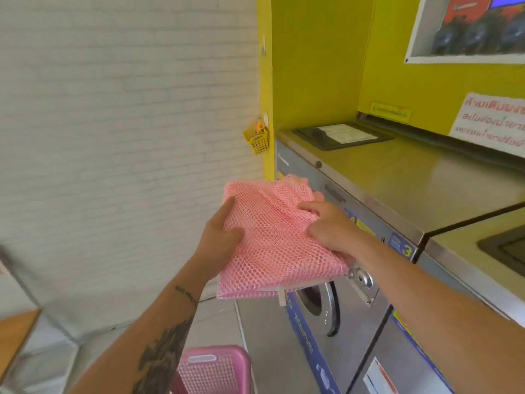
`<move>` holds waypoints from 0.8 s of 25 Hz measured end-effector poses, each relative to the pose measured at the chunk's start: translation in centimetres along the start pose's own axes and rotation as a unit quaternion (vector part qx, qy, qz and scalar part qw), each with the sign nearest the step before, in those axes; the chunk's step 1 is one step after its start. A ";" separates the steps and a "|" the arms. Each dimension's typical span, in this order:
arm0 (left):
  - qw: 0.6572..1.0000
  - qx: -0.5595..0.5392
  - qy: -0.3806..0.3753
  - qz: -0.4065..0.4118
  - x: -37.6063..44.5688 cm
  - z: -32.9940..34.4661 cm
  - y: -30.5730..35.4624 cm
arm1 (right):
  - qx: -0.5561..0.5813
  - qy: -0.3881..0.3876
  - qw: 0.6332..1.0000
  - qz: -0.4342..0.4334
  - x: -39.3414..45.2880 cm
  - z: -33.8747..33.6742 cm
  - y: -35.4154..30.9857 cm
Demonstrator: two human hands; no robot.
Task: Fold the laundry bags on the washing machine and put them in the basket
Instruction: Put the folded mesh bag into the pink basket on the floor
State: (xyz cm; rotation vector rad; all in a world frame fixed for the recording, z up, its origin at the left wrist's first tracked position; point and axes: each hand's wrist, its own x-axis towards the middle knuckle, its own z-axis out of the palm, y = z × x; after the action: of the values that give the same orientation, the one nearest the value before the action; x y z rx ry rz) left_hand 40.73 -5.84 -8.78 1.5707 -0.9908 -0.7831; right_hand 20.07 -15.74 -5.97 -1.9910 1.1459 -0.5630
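A folded pink mesh laundry bag (pixel 272 251) is held in the air in front of the washing machine (pixel 397 177), left of its steel top. My left hand (pixel 221 240) grips the bag's left edge, thumb on top. My right hand (pixel 329 226) clasps its right side, fingers spread over the mesh. A white tag hangs from the bag's lower edge. The pink plastic basket (pixel 216 368) stands on the floor below, between my forearms, partly cut off by the frame's bottom edge.
A second washing machine (pixel 483 257) adjoins on the right. A small yellow basket (pixel 257 139) hangs on the yellow wall edge. A white brick wall fills the left. A wooden surface (pixel 14 331) shows at lower left.
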 end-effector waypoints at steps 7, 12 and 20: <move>0.996 0.033 -0.038 -0.079 -1.8 -8.3 -22.3 | -0.033 0.003 0.997 0.063 -0.9 26.2 11.4; 0.967 0.000 -0.062 -0.249 -3.5 -12.6 -41.9 | -0.070 -0.065 0.978 0.185 -3.3 46.0 19.5; 0.924 -0.019 -0.091 -0.371 -6.6 -16.0 -65.7 | -0.125 -0.177 0.946 0.240 -6.0 64.5 28.3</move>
State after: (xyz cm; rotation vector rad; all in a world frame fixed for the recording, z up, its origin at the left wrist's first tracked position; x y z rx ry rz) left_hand 64.83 12.59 -69.58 1.8774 -0.4717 -1.4783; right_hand 46.07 5.93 -68.02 -1.8163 1.4515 0.1951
